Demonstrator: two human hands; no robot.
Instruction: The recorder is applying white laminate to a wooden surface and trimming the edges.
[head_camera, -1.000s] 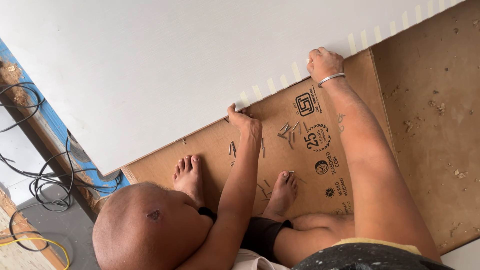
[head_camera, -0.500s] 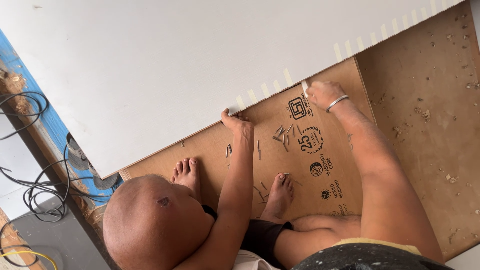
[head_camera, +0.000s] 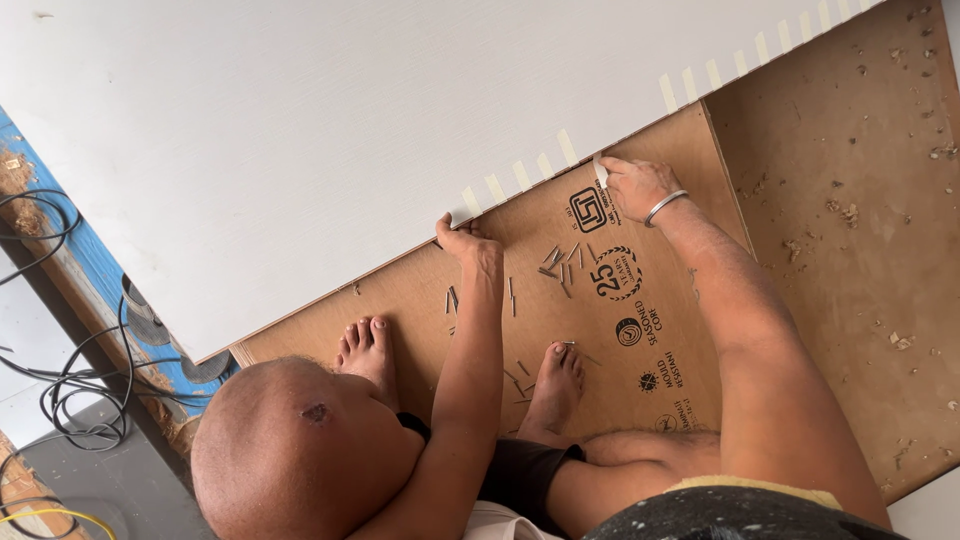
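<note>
Crouched barefoot on a brown plywood sheet (head_camera: 640, 330), I work along the lower edge of a large white laminate panel (head_camera: 330, 140). My right hand (head_camera: 635, 187) pinches a strip of masking tape (head_camera: 600, 172) at that edge, fingers closed on it. My left hand (head_camera: 470, 240) presses the panel's edge, fingertips curled under. Small nails (head_camera: 560, 262) lie scattered between my hands. If my left hand slips, the panel could shift and the tape would likely stick crooked.

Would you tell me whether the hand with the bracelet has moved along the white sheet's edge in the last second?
Yes. The right hand has slid down-left along the white sheet edge, nearer the square printed mark on the plywood, pinching a tape strip.
</note>
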